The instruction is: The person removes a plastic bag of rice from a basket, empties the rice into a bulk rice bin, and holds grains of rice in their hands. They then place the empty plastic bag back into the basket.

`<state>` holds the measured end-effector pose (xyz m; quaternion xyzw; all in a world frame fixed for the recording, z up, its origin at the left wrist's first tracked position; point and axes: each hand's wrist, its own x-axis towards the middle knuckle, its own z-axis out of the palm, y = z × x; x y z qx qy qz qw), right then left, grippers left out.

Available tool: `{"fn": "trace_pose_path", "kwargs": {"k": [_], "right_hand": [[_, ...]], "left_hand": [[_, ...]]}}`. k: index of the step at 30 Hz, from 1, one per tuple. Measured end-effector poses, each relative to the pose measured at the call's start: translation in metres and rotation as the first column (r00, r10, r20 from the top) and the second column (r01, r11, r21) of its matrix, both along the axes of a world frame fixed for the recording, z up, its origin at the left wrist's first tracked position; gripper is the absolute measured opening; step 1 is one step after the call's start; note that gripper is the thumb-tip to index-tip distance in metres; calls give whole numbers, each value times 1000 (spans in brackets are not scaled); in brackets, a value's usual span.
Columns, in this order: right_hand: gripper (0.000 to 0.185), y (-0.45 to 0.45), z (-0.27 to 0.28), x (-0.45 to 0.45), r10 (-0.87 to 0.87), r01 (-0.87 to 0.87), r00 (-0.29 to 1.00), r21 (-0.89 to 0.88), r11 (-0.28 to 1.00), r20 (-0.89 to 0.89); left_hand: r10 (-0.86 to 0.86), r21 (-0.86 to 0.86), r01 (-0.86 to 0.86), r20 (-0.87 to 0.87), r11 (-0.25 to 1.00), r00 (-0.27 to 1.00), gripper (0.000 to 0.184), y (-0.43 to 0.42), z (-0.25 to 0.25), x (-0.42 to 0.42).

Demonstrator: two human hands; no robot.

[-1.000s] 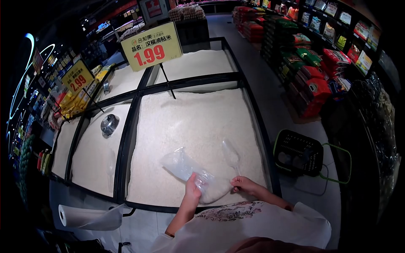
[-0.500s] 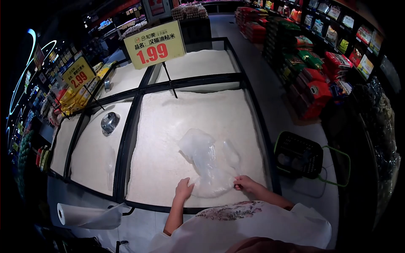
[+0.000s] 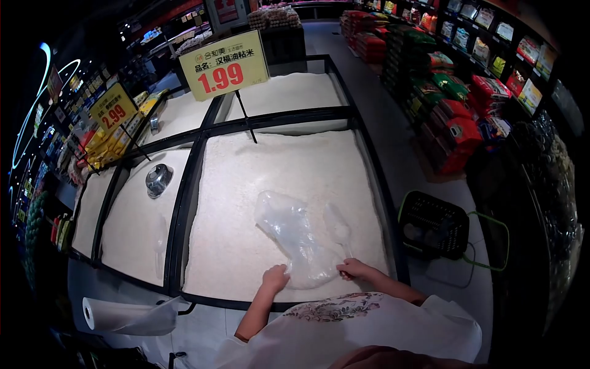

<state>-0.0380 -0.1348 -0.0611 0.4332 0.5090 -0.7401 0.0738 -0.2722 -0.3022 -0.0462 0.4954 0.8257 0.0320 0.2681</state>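
A translucent plastic bag [image 3: 292, 230] stretches above the white rice [image 3: 239, 203] in the near bin. My left hand [image 3: 276, 278] is closed on the left side of the bag's near edge. On the opposite side, my right hand [image 3: 354, 269] pinches the bag's edge. A clear, scoop-like piece [image 3: 337, 222] extends beyond my right hand, its narrow end close to the fingers. I cannot tell whether that hand also grips it. The bag looks flat, with wrinkles and shiny folds.
Black dividers [image 3: 187, 203] frame the rice bins. Yellow price signs [image 3: 224, 64] rise above them. A metal bowl [image 3: 158, 180] sits in the left bin. A plastic roll [image 3: 129, 315] is at lower left, and a black basket [image 3: 433, 224] stands at right on the floor.
The bag's far part has shifted slightly left and looks flatter. My left hand has moved a little right, and the scoop-like piece shows more distinctly beside the bag.
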Motion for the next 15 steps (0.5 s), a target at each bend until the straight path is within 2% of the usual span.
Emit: {"fn": "trace_pose_path", "kwargs": {"k": [3,5,9,11,12,13,14,15], "right_hand": [[22,2,-6,0,53,-54,999,61,997,8],[22,2,-9,-1,65,-68,997,91,994,37],[22,4,-15,-1,89,-98,994,148,984,68],[21,6,-19,-1,106,-113,993,137,984,59],[21,6,-19,0,127,-132,991,125,983,52],[21,6,-19,0,125,-131,991,125,984,51],[22,4,-20,0,117,-120,993,179,976,31],[23,2,-19,-1,110,-109,994,232,967,9]], "left_hand": [[3,4,-3,-22,1000,1000,25,2,1,3],[-3,69,10,-102,998,995,24,1,5,5],[38,162,-14,-149,987,988,20,0,-3,5],[135,302,-78,-173,950,976,18,-1,-6,5],[133,302,-76,-174,950,976,18,0,-4,5],[205,438,-114,-166,892,964,20,1,-2,5],[275,563,-148,-148,813,950,21,1,1,5],[274,561,-146,-150,815,950,21,-1,2,5]]}}
